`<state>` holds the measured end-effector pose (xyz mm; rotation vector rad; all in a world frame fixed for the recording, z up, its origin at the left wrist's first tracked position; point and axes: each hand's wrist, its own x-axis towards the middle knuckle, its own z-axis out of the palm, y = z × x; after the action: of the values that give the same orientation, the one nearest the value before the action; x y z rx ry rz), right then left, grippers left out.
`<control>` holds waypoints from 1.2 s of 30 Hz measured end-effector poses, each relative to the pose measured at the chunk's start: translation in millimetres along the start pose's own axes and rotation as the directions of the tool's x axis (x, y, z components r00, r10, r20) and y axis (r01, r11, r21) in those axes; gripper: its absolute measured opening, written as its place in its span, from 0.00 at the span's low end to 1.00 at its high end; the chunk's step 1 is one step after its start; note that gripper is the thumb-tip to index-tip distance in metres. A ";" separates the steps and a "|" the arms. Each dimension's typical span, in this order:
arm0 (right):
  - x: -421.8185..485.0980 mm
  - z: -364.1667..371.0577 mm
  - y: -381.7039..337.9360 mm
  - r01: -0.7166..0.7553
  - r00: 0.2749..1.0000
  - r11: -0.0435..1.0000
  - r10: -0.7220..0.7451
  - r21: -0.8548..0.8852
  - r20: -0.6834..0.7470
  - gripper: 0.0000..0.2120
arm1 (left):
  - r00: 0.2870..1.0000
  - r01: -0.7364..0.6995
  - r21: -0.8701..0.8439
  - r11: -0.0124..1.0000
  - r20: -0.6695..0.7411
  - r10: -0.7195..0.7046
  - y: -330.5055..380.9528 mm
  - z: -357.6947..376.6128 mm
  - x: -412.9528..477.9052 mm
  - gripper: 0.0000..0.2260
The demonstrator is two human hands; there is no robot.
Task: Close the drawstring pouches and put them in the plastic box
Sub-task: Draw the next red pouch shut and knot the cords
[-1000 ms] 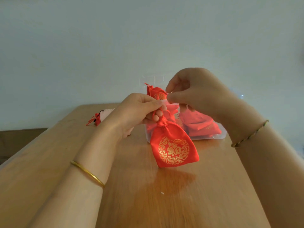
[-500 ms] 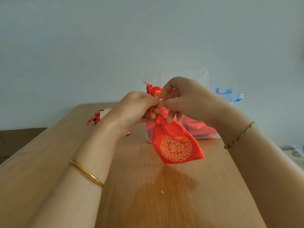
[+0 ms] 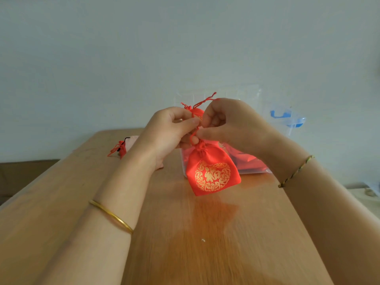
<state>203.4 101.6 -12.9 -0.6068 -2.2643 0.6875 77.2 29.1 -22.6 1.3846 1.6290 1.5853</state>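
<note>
Both hands are raised over a wooden table (image 3: 236, 243), working one red pouch (image 3: 212, 173). The pouch hangs in the air below the fingers, neck gathered tight, gold round emblem facing the camera, bottom corner clear of the table. It hangs in front of the box's near wall.

Left hand (image 3: 166, 132): fingers curled, thumb and forefinger pinched on the red cord (image 3: 203, 102) just above the pouch neck. Right hand (image 3: 230, 122): thumb and forefinger also pinched on the cord, touching the left fingertips; the cord's free ends stick up and out above the knuckles. A cord loop shows just above the bunched neck.

A clear plastic box (image 3: 255, 170) sits on the table behind the pouch, red pouches inside it, count unclear through the blur. Its clear lid (image 3: 218, 93) seems to stand upright behind the hands, against the wall; a blue-clipped clear piece (image 3: 287, 118) shows to the right, what it belongs to unclear.

Another red pouch (image 3: 120, 148) lies on the table at the far left, partly hidden by the left wrist, cords trailing; open or closed cannot be told.

A gold bangle (image 3: 112, 215) is on the left forearm, a braided bracelet (image 3: 296, 171) on the right wrist. A red reflection of the pouch shows on the tabletop below it.
</note>
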 end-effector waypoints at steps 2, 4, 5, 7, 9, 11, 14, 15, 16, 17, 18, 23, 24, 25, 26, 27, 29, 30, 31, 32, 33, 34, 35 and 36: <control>0.3 1.8 0.3 0.053 0.998 0.995 -0.056 -0.081 -0.037 0.10 | 1.000 -0.004 -0.015 1.000 -0.015 0.004 0.2 0.0 -0.3 0.07; -0.2 3.4 -0.9 0.099 0.992 0.987 -0.107 -0.129 -0.063 0.10 | 1.000 -0.002 -0.022 1.000 -0.030 0.002 0.3 0.0 -0.4 0.06; -0.7 3.8 -1.9 0.119 0.989 0.981 -0.131 -0.151 -0.070 0.09 | 0.999 0.000 -0.025 1.000 -0.039 -0.001 0.3 0.0 -0.1 0.06; -1.4 4.7 -3.5 0.148 0.983 0.971 -0.165 -0.189 -0.076 0.07 | 0.998 0.011 -0.038 0.999 -0.055 -0.013 0.2 -0.5 0.5 0.07; -2.4 5.6 -5.5 0.160 0.980 0.960 -0.182 -0.228 -0.079 0.05 | 0.997 0.023 -0.050 0.998 -0.067 -0.027 0.5 -0.9 0.6 0.05; -2.6 7.2 -6.6 0.142 0.982 0.951 -0.170 -0.273 -0.081 0.04 | 0.996 0.021 -0.059 0.998 -0.085 -0.026 0.5 -0.6 1.2 0.04; -1.6 8.7 -4.7 0.071 0.991 0.968 -0.095 -0.241 -0.090 0.03 | 0.997 0.018 -0.092 0.996 -0.079 -0.025 3.6 0.0 2.0 0.05; -1.1 8.2 -3.5 0.035 0.995 0.986 -0.050 -0.166 -0.085 0.04 | 0.997 0.028 -0.124 0.992 -0.061 -0.036 4.7 -0.4 2.8 0.06; -0.8 7.7 -1.7 -0.013 0.997 0.998 0.008 -0.059 -0.076 0.04 | 0.998 0.041 -0.153 0.987 -0.041 -0.048 5.2 -1.0 3.5 0.08; -0.9 7.1 -0.3 -0.067 0.995 0.996 0.071 0.064 -0.064 0.05 | 0.999 0.044 -0.163 0.986 -0.025 -0.048 4.1 -2.3 4.8 0.12; -1.2 6.7 1.2 -0.124 0.990 0.975 0.134 0.183 -0.046 0.05 | 0.999 0.038 -0.150 0.988 -0.019 -0.042 2.8 -3.5 5.5 0.19; 0.5 6.6 8.2 -0.304 0.950 0.779 0.292 0.548 0.112 0.08 | 0.981 -0.074 0.105 0.992 -0.173 0.092 4.1 -1.4 4.1 0.30; 0.5 5.8 8.0 -0.324 0.943 0.740 0.302 0.589 0.140 0.07 | 0.966 -0.111 0.182 0.977 -0.211 0.149 5.6 -0.3 4.0 0.29; 0.5 5.3 7.3 -0.342 0.937 0.705 0.307 0.622 0.167 0.06 | 0.954 -0.137 0.231 0.963 -0.232 0.191 6.8 0.1 3.8 0.28; 0.6 5.3 6.8 -0.361 0.930 0.667 0.310 0.652 0.198 0.05 | 0.946 -0.159 0.249 0.955 -0.238 0.220 7.4 0.5 3.3 0.27; 0.7 5.3 6.6 -0.384 0.921 0.624 0.315 0.681 0.230 0.06 | 0.941 -0.179 0.253 0.951 -0.238 0.240 7.1 0.9 3.3 0.25; 1.3 5.7 7.1 -0.431 0.898 0.529 0.332 0.731 0.289 0.11 | 0.931 -0.215 0.270 0.939 -0.234 0.281 7.1 1.3 2.1 0.20; 1.2 5.7 7.4 -0.447 0.889 0.491 0.339 0.748 0.309 0.13 | 0.926 -0.236 0.295 0.926 -0.220 0.307 7.0 1.7 1.6 0.17; 1.4 5.6 7.8 -0.458 0.882 0.463 0.344 0.759 0.322 0.14 | 0.923 -0.254 0.330 0.909 -0.200 0.330 7.1 2.3 1.7 0.14; 1.2 5.4 7.8 -0.463 0.877 0.446 0.352 0.766 0.326 0.15 | 0.922 -0.262 0.368 0.892 -0.178 0.344 7.8 2.7 1.3 0.12; 1.2 5.2 7.4 -0.465 0.875 0.439 0.360 0.769 0.323 0.15 | 0.923 -0.262 0.400 0.878 -0.162 0.349 8.2 3.0 0.9 0.10; 1.1 5.1 6.9 -0.460 0.876 0.440 0.369 0.771 0.312 0.15 | 0.923 -0.261 0.421 0.869 -0.156 0.353 8.8 3.0 0.7 0.08; 1.4 5.2 6.6 -0.451 0.878 0.448 0.377 0.772 0.294 0.15 | 0.922 -0.260 0.434 0.863 -0.154 0.355 9.2 2.7 0.6 0.07; 1.7 5.4 6.5 -0.441 0.881 0.460 0.385 0.771 0.274 0.15 | 0.921 -0.260 0.441 0.859 -0.154 0.358 10.0 2.7 0.3 0.06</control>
<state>199.9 105.9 -19.5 -0.6453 -1.5218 1.8925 82.7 28.7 -13.8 1.8156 2.0554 1.6960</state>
